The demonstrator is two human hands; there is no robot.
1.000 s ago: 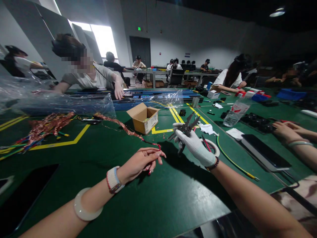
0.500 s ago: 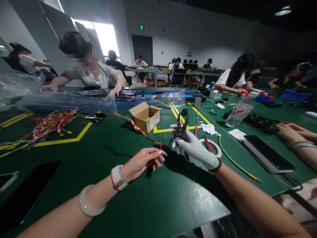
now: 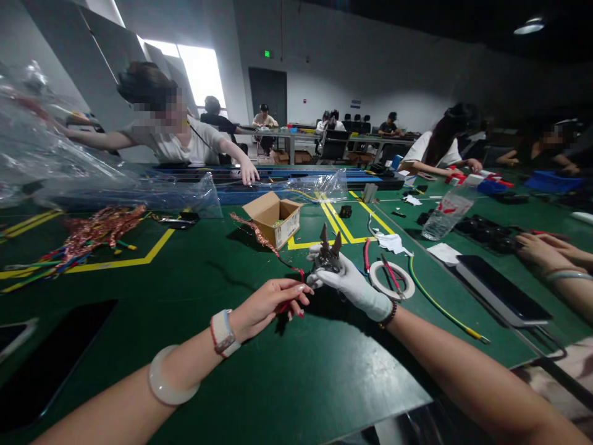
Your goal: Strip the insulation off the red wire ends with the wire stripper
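Observation:
My bare left hand point(image 3: 273, 298) pinches a thin red wire point(image 3: 290, 301) between thumb and fingers. Beyond the fingertips, a strand of bare copper wire point(image 3: 257, 232) runs from the red wire back toward the small open cardboard box point(image 3: 275, 217). In a white glove, my right hand point(image 3: 343, 278) grips a pair of dark wire strippers point(image 3: 328, 250), jaws pointing up and parted. The two hands are close together, the gloved fingers beside the red wire. Right of the glove lies a white tape roll point(image 3: 393, 279) with a red and black wire piece across it.
A heap of stripped copper wire point(image 3: 99, 232) lies at left, two phones below it. Clear plastic wrapping point(image 3: 115, 191) covers blue rails at the back, where a co-worker reaches. At right are a green-yellow cable point(image 3: 440, 306), a water bottle point(image 3: 447, 213) and a black power bank point(image 3: 503, 287).
My right hand has moved left and slightly down with the wire strippers, toward my left hand. The copper strand has shifted nearer the box. The co-worker has pulled the plastic up at left.

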